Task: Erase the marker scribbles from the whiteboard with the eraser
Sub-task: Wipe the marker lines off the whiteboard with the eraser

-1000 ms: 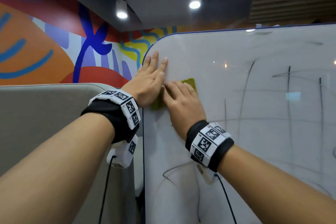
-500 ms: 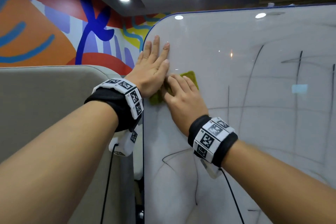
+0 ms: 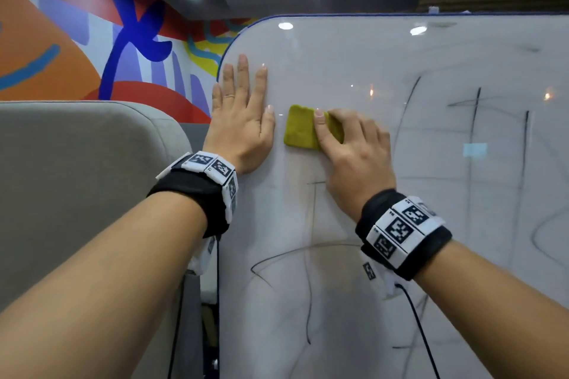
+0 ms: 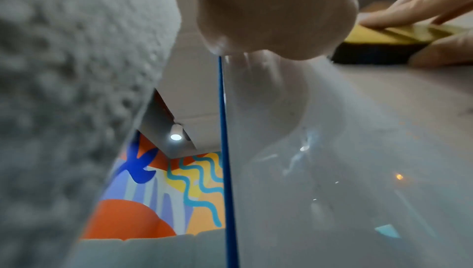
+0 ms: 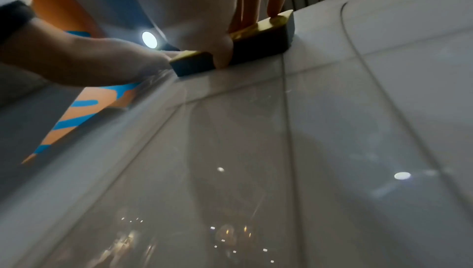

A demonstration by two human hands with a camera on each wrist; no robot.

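Head view first, taking the eraser point(image 3: 303, 129) as my landmark: nearest me, below it, a thin scribble point(image 3: 308, 292) runs down the whiteboard point(image 3: 338, 64). My right hand point(image 3: 354, 157) grips the eraser, thumb curled round its lower edge and fingers over its back, pressing the dark pad to the board; the right wrist view shows that pad flat on the surface. Its long axis lies roughly sideways. Just left of the eraser, apart from it, my left hand point(image 3: 243, 120) lies spread flat on the board near the blue edge, fingers straight, holding nothing. Farther off, right of the eraser, stand the tall dark strokes point(image 3: 472, 138). I judge the bulk of the work lies rightward and below, on my right hand's side, so a broadside sweep that way suits.
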